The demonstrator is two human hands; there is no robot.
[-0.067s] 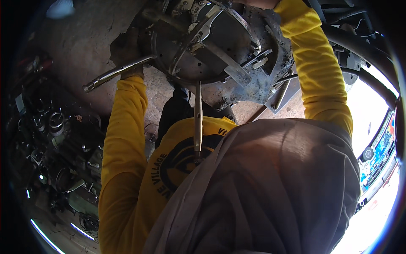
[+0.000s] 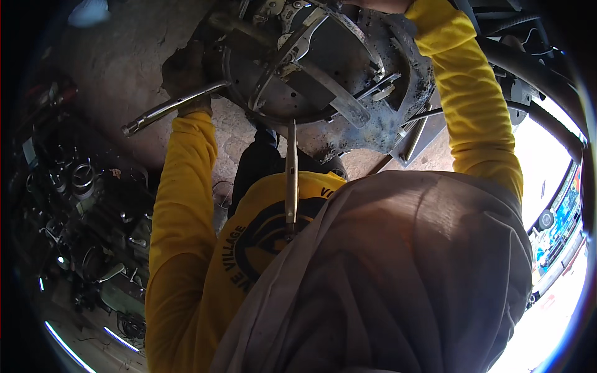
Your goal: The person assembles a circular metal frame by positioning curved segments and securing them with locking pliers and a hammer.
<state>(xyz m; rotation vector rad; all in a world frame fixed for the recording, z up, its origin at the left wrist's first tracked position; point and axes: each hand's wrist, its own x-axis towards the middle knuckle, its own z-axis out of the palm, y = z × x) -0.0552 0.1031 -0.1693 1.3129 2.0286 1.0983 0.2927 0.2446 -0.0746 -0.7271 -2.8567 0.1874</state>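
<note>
A round, grimy metal housing (image 2: pixel 323 68) with a ring and levers on its face fills the top middle. My left hand (image 2: pixel 186 71), dark with dirt, is closed around a long steel wrench handle (image 2: pixel 163 109) that reaches the housing's left rim. My right arm in a yellow sleeve (image 2: pixel 472 105) rises along the housing's right side. My right hand (image 2: pixel 376 5) is cut off by the top edge, so its grip is hidden. A thin metal bar (image 2: pixel 291 177) hangs straight down from the housing over my yellow shirt.
Grey cloth (image 2: pixel 404 280) covers the lower middle of the view. A dark heap of engine parts and rings (image 2: pixel 81 199) lies at the left on the concrete floor (image 2: pixel 124 43). Black hoses (image 2: pixel 535 68) curve at the upper right, with a bright vehicle (image 2: pixel 559 230) beyond.
</note>
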